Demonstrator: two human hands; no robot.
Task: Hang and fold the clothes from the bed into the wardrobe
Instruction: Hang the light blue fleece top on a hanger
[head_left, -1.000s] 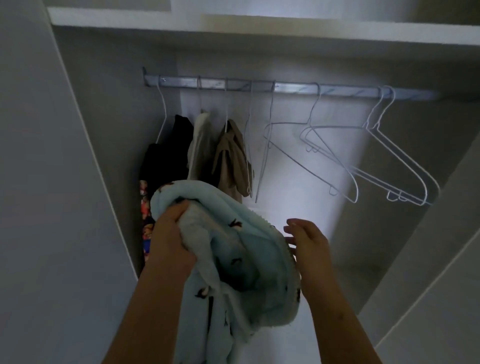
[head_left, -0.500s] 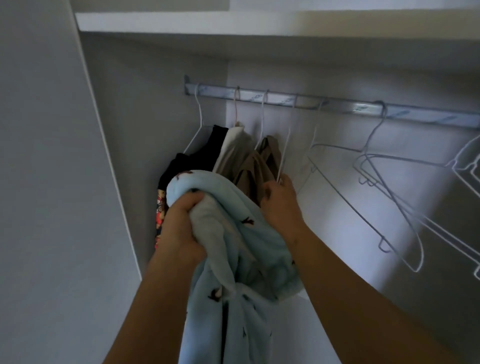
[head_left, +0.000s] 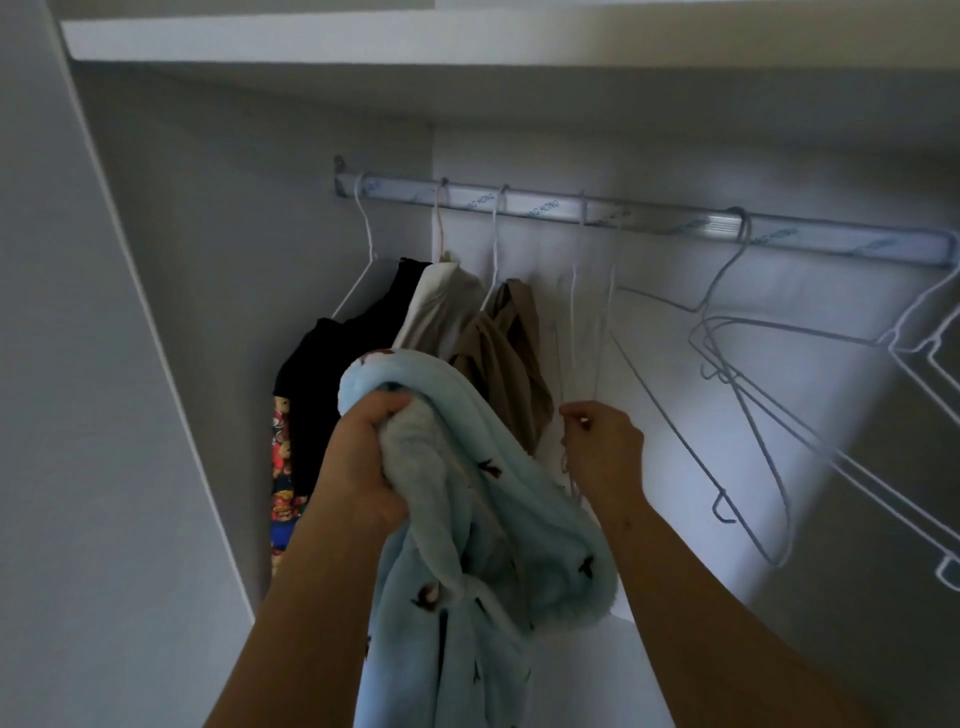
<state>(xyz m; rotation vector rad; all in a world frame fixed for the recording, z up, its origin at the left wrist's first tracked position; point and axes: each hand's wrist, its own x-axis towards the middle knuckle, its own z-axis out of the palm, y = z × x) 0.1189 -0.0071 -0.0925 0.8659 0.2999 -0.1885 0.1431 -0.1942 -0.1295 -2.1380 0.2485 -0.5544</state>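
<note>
Fingers (head_left: 571, 414) of the right hand (head_left: 605, 457) pinched the hanger (head_left: 573, 301) hanging upright above them from the rail (head_left: 675, 224); the left hand (head_left: 363, 457) gripped the blue garment (head_left: 498, 499) alongside.

Rail (head_left: 545, 208) under shelf (head_left: 311, 36), hung with hangers.
Left of the right hand's (head_left: 605, 452) grip hang black (head_left: 337, 374), cream (head_left: 436, 306) and tan tops (head_left: 504, 353); above it the pinched, blurred white hanger (head_left: 573, 312); right, bare wire hangers (head_left: 724, 273).

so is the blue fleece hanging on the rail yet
No, the left hand grips the blue fleece bunched up, below the rail.
</note>
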